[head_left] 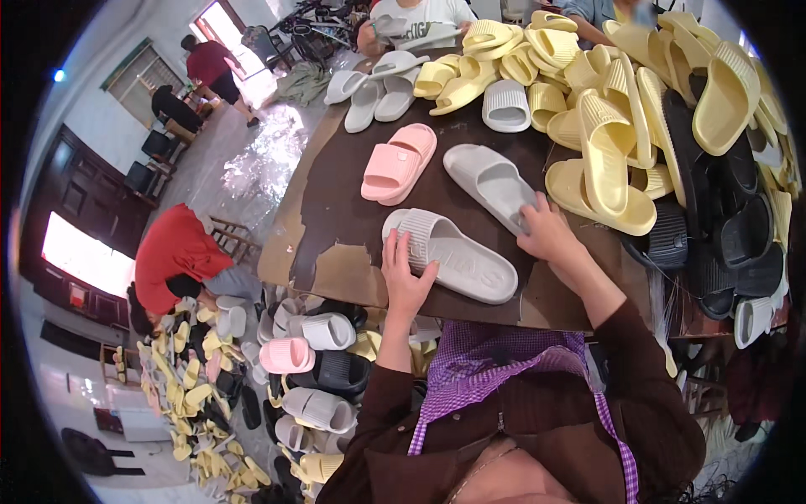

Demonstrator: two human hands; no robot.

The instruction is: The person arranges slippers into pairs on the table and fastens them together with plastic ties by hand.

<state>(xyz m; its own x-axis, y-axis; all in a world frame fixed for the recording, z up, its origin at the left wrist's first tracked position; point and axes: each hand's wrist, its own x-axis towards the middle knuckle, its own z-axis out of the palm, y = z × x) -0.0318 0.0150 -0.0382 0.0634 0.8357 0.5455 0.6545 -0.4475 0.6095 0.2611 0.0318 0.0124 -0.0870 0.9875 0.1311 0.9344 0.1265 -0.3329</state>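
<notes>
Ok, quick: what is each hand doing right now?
Left hand: open, fingers resting on the near grey slipper, not gripping it.
Right hand: fingers curled onto the heel end of the far grey slipper; a full grip cannot be told.

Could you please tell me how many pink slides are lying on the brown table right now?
1: a pink slide lies on the table, left of the grey slide under the right hand. Others may be hidden beneath the yellow pile.
</notes>
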